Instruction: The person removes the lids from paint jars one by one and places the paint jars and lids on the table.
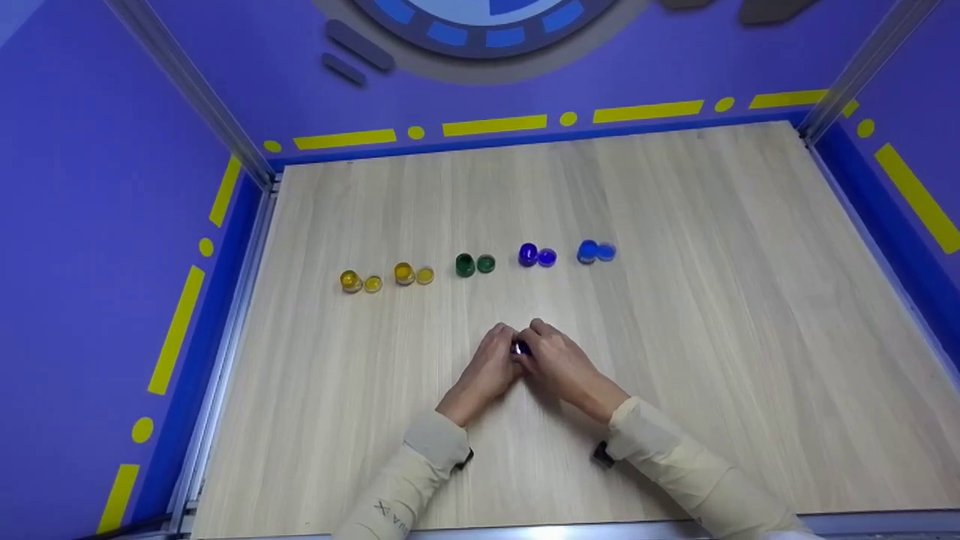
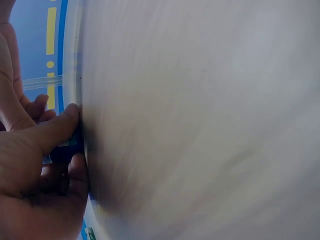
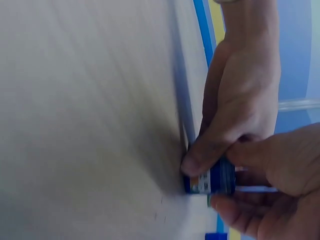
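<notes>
Both hands meet around a small dark blue paint jar (image 1: 520, 347) near the middle of the table. In the right wrist view the jar (image 3: 203, 183) shows a printed label on its body. The left hand (image 1: 489, 365) holds that body between thumb and fingers, low against the tabletop. The right hand (image 1: 559, 361) pinches the jar's ribbed lid (image 3: 228, 179) with thumb and fingers. The left wrist view shows the left hand's thumb and finger around the jar (image 2: 69, 148); its far side is hidden.
Beyond the hands stands a row of small open jars, each beside its lid: yellow (image 1: 350, 281), another yellow (image 1: 404, 273), green (image 1: 465, 265), violet (image 1: 528, 254) and blue (image 1: 588, 251). The wooden table (image 1: 712, 315) is bounded by blue walls (image 1: 97, 225) and metal rails.
</notes>
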A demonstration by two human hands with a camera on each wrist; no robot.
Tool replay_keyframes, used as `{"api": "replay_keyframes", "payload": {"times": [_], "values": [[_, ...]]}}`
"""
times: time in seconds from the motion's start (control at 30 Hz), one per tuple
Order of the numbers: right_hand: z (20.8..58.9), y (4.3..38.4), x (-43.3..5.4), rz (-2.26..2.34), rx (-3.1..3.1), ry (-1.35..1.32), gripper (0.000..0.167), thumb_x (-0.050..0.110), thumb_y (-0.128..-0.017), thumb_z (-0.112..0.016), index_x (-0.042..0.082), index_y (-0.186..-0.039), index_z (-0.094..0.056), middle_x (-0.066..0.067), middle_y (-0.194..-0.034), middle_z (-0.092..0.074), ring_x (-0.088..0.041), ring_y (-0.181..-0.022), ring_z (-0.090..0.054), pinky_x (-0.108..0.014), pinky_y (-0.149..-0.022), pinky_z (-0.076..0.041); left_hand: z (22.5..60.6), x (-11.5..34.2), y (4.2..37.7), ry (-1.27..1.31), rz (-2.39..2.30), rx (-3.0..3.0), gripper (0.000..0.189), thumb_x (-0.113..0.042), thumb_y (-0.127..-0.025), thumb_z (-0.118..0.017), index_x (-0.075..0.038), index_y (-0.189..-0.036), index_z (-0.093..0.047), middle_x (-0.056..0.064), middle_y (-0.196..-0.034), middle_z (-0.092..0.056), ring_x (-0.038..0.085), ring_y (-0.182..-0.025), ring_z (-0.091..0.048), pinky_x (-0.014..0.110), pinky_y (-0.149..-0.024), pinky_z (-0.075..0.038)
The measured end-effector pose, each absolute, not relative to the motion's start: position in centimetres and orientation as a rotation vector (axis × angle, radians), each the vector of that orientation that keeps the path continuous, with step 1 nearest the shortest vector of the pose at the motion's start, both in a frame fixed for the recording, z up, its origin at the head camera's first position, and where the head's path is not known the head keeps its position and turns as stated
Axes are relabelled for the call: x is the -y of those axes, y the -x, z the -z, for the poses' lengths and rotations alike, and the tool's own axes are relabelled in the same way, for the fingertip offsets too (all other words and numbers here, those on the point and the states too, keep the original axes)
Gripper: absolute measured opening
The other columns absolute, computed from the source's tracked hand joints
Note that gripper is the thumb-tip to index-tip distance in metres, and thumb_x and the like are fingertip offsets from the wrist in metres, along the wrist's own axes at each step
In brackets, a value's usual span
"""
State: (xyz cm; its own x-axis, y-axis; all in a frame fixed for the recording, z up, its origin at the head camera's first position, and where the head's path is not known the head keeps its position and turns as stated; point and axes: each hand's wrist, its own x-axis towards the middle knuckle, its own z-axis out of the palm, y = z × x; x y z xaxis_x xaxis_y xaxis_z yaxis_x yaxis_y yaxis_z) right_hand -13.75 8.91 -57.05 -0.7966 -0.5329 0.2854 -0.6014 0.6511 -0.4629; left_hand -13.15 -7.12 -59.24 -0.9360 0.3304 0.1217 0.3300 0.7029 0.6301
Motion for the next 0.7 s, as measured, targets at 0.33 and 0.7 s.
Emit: {"api": "replay_keyframes", "payload": {"times": [0.33,0.7], "values": [[56.8,14.8,-10.1,-0.913,2.727,-1.21,0.021,0.002,-0.093,-0.075,0.0,-0.112,-0.068,-0.007,-0.101,-0.061,-0.021,-0.093,-0.062,-0.038,-0.084,-0.055,59.0,7.0,13.0,-0.516,-1.045,-2.894,0.026,0.002,-0.082,-0.077,0.0,-0.103,-0.061,0.008,-0.098,-0.058,0.025,-0.094,-0.057,0.036,-0.087,-0.049],[56.3,15.8,-10.9,-0.898,2.664,-1.463,0.024,-0.005,-0.089,-0.076,0.004,-0.111,-0.076,-0.007,-0.115,-0.068,-0.023,-0.108,-0.063,-0.042,-0.092,-0.053,59.2,7.0,13.0,-0.529,-1.078,-2.885,0.028,-0.015,-0.089,-0.081,-0.001,-0.102,-0.061,0.007,-0.096,-0.058,0.024,-0.09,-0.056,0.035,-0.082,-0.049]]}}
